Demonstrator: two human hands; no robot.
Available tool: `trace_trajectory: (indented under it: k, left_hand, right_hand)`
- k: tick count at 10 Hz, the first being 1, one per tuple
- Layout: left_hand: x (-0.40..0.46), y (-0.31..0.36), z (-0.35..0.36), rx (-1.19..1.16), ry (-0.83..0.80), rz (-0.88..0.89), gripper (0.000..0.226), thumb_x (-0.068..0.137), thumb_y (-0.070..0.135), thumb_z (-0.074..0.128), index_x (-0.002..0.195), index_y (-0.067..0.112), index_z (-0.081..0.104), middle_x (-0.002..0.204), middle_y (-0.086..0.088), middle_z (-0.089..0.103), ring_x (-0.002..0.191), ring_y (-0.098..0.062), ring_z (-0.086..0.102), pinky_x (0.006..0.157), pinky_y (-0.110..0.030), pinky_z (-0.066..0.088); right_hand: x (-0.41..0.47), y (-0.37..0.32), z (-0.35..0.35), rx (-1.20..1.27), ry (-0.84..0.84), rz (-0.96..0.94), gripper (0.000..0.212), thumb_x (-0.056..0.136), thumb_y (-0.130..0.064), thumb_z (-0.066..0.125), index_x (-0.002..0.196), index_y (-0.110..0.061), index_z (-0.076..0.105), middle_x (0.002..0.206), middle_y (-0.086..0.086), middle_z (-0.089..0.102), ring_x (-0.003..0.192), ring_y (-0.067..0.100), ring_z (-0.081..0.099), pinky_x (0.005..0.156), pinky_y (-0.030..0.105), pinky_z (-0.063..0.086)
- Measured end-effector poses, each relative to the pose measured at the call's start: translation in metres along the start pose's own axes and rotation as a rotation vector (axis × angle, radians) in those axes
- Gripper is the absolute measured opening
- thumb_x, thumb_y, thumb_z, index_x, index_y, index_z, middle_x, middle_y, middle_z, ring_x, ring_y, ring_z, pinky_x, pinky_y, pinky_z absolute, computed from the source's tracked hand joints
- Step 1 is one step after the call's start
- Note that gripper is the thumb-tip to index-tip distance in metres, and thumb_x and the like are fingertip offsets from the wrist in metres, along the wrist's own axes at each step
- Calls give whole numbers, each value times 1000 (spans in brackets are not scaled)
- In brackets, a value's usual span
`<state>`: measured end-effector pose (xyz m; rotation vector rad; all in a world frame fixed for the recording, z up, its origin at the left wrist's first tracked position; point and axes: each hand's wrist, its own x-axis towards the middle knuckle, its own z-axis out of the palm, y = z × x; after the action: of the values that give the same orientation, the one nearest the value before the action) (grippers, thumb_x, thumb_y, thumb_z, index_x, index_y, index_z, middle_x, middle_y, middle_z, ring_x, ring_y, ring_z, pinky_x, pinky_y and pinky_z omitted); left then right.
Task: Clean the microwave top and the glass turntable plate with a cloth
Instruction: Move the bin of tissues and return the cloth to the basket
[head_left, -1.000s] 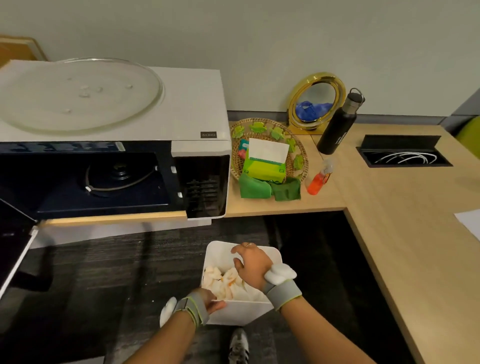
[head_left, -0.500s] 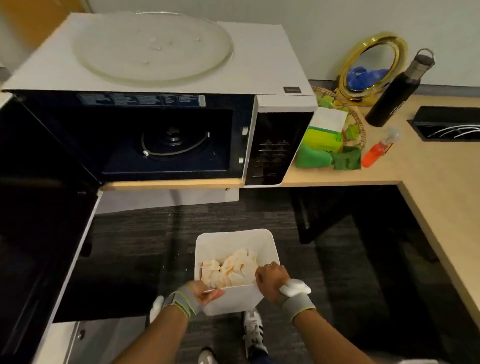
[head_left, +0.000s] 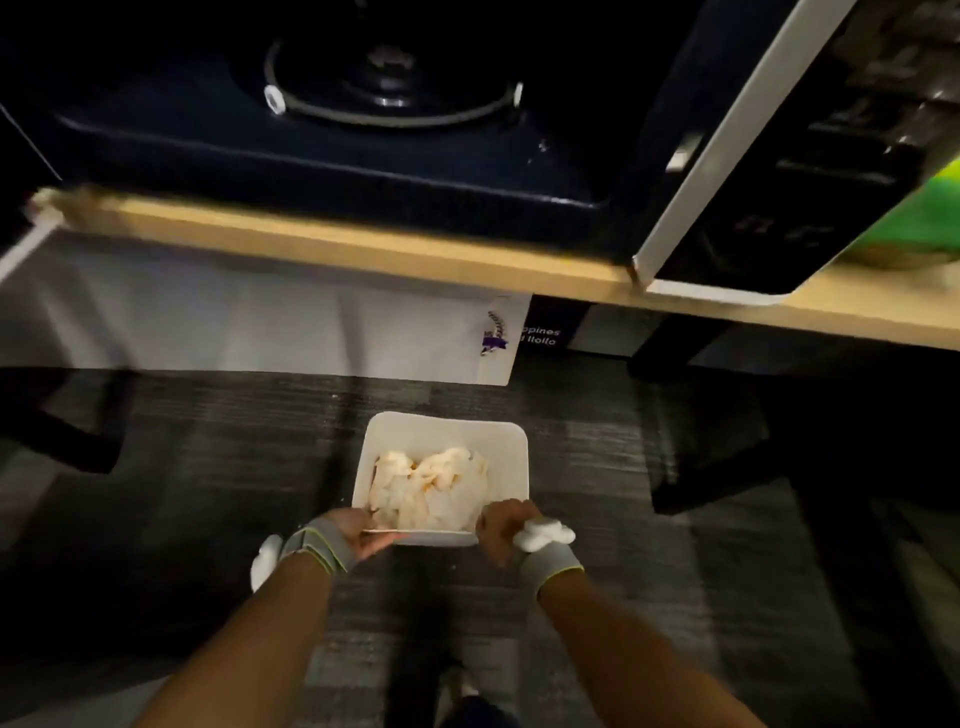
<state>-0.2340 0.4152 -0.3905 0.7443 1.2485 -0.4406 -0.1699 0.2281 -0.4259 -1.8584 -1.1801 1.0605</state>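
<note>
A white bin (head_left: 498, 436) stands on dark grey carpet (head_left: 208, 467) at six o'clock, with crumpled white paper (head_left: 431, 488) inside it. A light wood counter edge (head_left: 363, 244) crosses from nine to three o'clock. Below it, at ten o'clock, hangs a white panel (head_left: 260, 332) bearing a small purple mark. Something blurred and green (head_left: 924, 228) sits at three o'clock.

A light wooden counter (head_left: 363, 249) carries the open microwave (head_left: 415, 130); something green (head_left: 924, 223) lies blurred beside it.
</note>
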Motion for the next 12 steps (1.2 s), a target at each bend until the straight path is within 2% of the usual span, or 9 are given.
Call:
trace_trajectory:
  k: [1,2,5,7,8,9,10,11,12]
  left_hand:
    - [53,-4,-5,40,25,48,37,97,-9,31,132,-11,43,144,-24,40,135,-39,37,25,-30,44]
    - [96,-12,-17,134,-21,59,21,97,-10,29,102,-9,50,143,-24,41,133,-43,38,26,-33,46]
    - [105,-7,-21,288,158,179,12,98,3,37,107,2,44,131,-28,53,118,-37,57,84,-39,50]
    - [37,24,-6,785,470,386,73,85,30,64,144,5,29,146,-25,33,135,-38,34,112,-38,31]
    - [-15,40,7,780,307,505,44,88,18,60,130,4,55,129,-16,59,114,-22,62,99,-31,45]
    - [-103,63,20,553,106,533,15,90,6,56,102,14,63,57,-1,67,40,1,58,48,-14,44]
    - [-190,80,35,521,-65,530,27,97,8,44,75,22,52,49,5,57,44,-2,53,50,-19,31]
    - [-285,92,44,534,-75,585,23,98,13,44,78,23,51,42,8,58,36,4,52,50,-17,29]
    - [-350,88,33,518,-77,677,20,96,15,50,76,19,54,44,8,59,35,6,54,56,-18,34]
  right_hand:
    - [12,-1,-5,-458,158,751,33,95,-24,43,109,-2,63,116,17,63,110,32,58,92,34,45]
    - [31,25,19,-514,82,906,31,95,-21,42,111,-4,62,119,16,63,112,32,58,94,37,44]
    - [47,43,30,-589,181,742,30,95,-22,43,109,-7,64,116,12,65,111,29,59,96,30,37]
    - [37,-16,4,-347,377,661,28,93,-21,45,106,-6,64,112,17,65,106,31,59,89,35,48]
    - [27,-66,-18,-24,548,618,24,88,-6,48,95,-5,71,90,11,70,87,26,62,83,32,48]
    - [-2,-141,-51,261,665,530,32,85,12,41,76,-4,68,65,0,59,63,10,55,66,18,47]
    - [-23,-201,-81,360,757,485,28,90,11,41,82,1,66,64,-1,58,55,0,56,58,6,44]
    - [-59,-279,-114,419,823,429,34,91,9,42,71,-11,62,68,0,60,66,9,58,72,16,49]
    - [-91,-333,-130,474,860,363,28,91,15,38,82,0,60,68,3,58,55,-2,59,58,9,48]
